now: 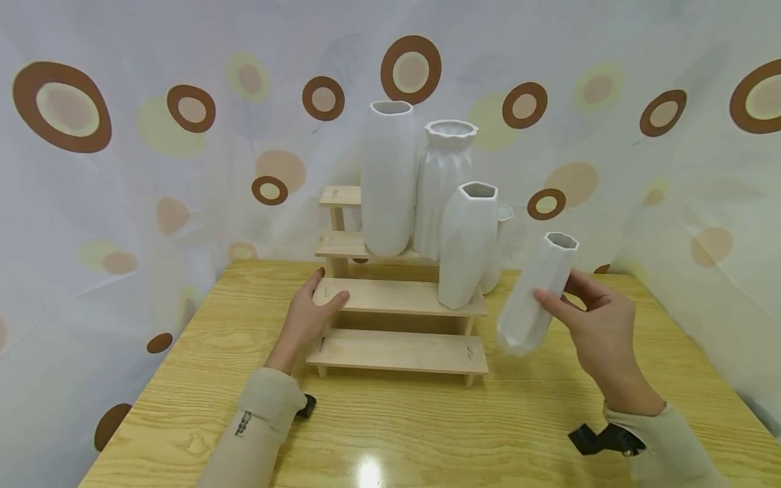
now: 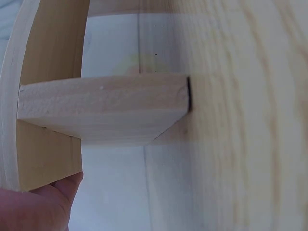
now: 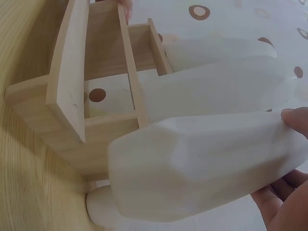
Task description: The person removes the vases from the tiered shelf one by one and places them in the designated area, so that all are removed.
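Note:
My right hand (image 1: 601,325) grips a small white faceted vase (image 1: 537,295) between thumb and fingers. The vase leans to the right, raised right of a stepped wooden display stand (image 1: 403,350). At the stand's left end, my left hand (image 1: 308,315) holds the second step from the bottom, thumb over its top; in the left wrist view part of that hand (image 2: 38,207) shows below the board. A wider faceted vase (image 1: 468,244) stands on this step's right end. Higher up stand a tall smooth vase (image 1: 388,179) and a ruffle-necked vase (image 1: 447,183).
Another white vase (image 1: 495,261), mostly hidden, stands behind the stand's right side. The wooden table (image 1: 390,434) extends around the stand. Behind and at both sides hangs a pale cloth (image 1: 152,54) with brown rings.

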`<state>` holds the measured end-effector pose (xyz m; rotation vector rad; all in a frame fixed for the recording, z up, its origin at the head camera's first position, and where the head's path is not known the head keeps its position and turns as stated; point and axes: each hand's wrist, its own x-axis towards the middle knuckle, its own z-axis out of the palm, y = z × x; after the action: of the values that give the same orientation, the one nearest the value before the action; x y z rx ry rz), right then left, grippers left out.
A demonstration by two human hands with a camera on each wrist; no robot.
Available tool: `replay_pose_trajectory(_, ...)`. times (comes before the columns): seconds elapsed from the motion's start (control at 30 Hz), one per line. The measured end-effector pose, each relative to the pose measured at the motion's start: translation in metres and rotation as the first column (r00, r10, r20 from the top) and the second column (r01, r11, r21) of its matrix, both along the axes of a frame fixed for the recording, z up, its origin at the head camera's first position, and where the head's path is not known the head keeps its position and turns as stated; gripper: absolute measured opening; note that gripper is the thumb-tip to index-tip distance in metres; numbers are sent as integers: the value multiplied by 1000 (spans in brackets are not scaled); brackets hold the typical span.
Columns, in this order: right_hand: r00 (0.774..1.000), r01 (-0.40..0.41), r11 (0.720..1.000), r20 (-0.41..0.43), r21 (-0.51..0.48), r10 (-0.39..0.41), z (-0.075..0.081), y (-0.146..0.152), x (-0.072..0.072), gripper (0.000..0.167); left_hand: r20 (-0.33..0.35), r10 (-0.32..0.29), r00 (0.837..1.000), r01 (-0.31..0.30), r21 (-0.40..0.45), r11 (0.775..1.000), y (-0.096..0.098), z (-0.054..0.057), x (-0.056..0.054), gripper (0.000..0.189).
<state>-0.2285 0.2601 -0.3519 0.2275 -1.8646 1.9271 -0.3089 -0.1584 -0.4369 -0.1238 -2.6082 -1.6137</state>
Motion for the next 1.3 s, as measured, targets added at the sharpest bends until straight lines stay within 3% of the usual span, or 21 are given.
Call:
replay_pose_trajectory(0.6,979,181,975,74,125,-192,-19,13,-33,50,-4,-4,1000,4,1,1000,0,0,-1,96)
replay_pose_trajectory(0.87,977,184,975,83,128,-195,-22,12,-46,53,5,-4,1000,4,14,1000,0,0,0,97)
replay_pose_trajectory(1.3,966,243,945,32,220,-255,-27,12,-69,49,13,2,1000,-2,17,1000,0,-1,-1,98)
